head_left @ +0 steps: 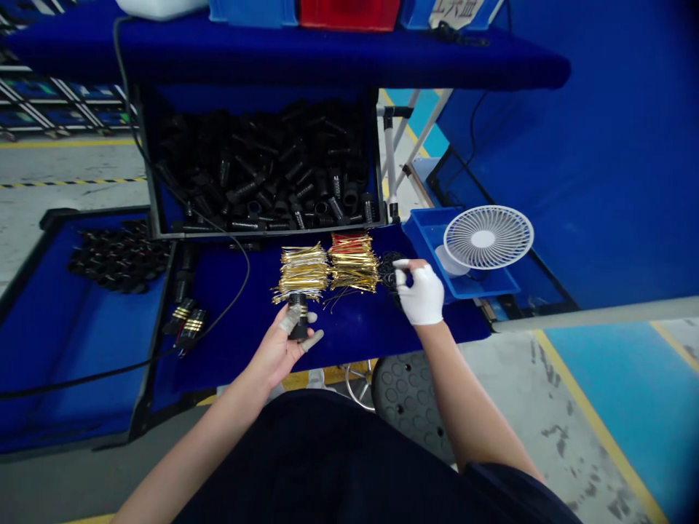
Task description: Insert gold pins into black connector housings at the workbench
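Black connector housing [298, 317]: upright in left hand, just below nearer gold wire bundle; lower end behind fingers; small gold detail beside thumb, too small to make out.
Left hand [276, 351]: closed around housing, thumb and fingers gripping; grey finger cots [312, 340] on thumb and at least one finger, exact count hard to tell.
Right hand [420, 294]: in white glove [427, 302], fingers half curled, fingertips at small black parts [389, 274]; parts partly behind glove, so cannot tell whether anything pinched.
Gold wire bundles [302, 273]: two, side by side on worktop, touching or nearly so; red tips along far end of right bundle; loose strands below it.
Worktop [349, 342]: blue cloth cover.
Behind: dark crate [273, 231] heaped with black housings [262, 167]; single pieces hard to separate.
Left side: blue tray [81, 356] with black parts [117, 255]; two gold-banded connectors [186, 324] between tray and left hand; black cable [232, 295] running past them.
Right side: blue plastic tray [431, 227] beside right hand, white desk fan [488, 237] in it.
Top edge: blue shelf [284, 54], red bin [349, 11] cut off by frame.
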`<state>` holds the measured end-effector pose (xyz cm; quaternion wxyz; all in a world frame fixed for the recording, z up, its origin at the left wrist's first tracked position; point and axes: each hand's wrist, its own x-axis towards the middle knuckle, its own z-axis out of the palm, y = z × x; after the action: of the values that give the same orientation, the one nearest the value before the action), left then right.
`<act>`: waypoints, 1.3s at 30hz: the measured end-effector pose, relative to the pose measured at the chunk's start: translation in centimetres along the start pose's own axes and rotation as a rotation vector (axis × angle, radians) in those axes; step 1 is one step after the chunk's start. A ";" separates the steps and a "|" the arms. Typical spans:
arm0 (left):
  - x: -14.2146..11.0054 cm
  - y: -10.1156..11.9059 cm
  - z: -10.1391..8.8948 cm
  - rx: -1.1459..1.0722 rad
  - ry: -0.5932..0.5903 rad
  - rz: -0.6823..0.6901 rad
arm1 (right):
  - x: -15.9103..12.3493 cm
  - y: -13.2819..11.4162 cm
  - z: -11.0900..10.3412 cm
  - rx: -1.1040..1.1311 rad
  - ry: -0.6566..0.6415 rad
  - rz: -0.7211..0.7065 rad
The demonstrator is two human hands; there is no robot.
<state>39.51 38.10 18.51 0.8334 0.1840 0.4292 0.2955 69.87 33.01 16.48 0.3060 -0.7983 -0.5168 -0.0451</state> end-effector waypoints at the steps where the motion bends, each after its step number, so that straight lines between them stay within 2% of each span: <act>1: 0.0 -0.2 0.2 0.038 0.009 0.047 | -0.7 -1.9 0.2 0.136 0.019 -0.044; 3: -0.1 -0.7 0.7 0.121 0.026 0.111 | -2.5 -5.8 0.8 0.368 -0.011 -0.096; 5: -0.3 -1.2 1.2 0.191 0.018 0.164 | -4.4 -9.0 1.4 0.501 -0.070 -0.156; 8: -0.5 -1.5 1.5 0.265 -0.014 0.263 | -6.1 -11.4 2.1 0.560 -0.159 -0.217; 15: -0.9 -0.9 1.2 0.323 0.007 0.385 | -6.9 -10.8 2.7 0.529 -0.349 -0.260; 17: -0.9 -0.8 1.1 0.356 -0.017 0.393 | -6.8 -10.9 2.7 0.566 -0.344 -0.194; 20: -0.9 -0.5 0.9 0.471 -0.091 0.396 | -6.4 -11.3 2.7 0.713 -0.357 -0.016; 24: -1.9 0.1 0.9 0.576 -0.248 0.349 | -6.3 -11.7 2.6 0.906 -0.636 0.142; 27: -2.5 0.1 1.1 0.584 -0.186 0.391 | -6.3 -12.0 2.7 0.986 -0.642 0.122; 29: -2.5 -0.2 1.3 0.451 -0.137 0.272 | -6.2 -12.1 3.1 1.040 -0.652 0.097; 32: -1.9 -0.8 1.1 0.208 -0.176 -0.048 | -5.9 -12.1 3.7 1.096 -0.717 0.103; 34: -1.3 -1.0 0.7 0.166 -0.180 -0.110 | -6.0 -12.4 3.9 1.093 -0.722 0.118; 39: -0.8 -2.0 -0.9 0.298 -0.002 0.169 | -8.1 -14.7 4.5 1.037 -0.804 0.286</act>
<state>39.02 36.11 17.36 0.7696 0.3414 0.4502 0.2975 52.52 32.99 16.17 0.4365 -0.5633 -0.4346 0.5507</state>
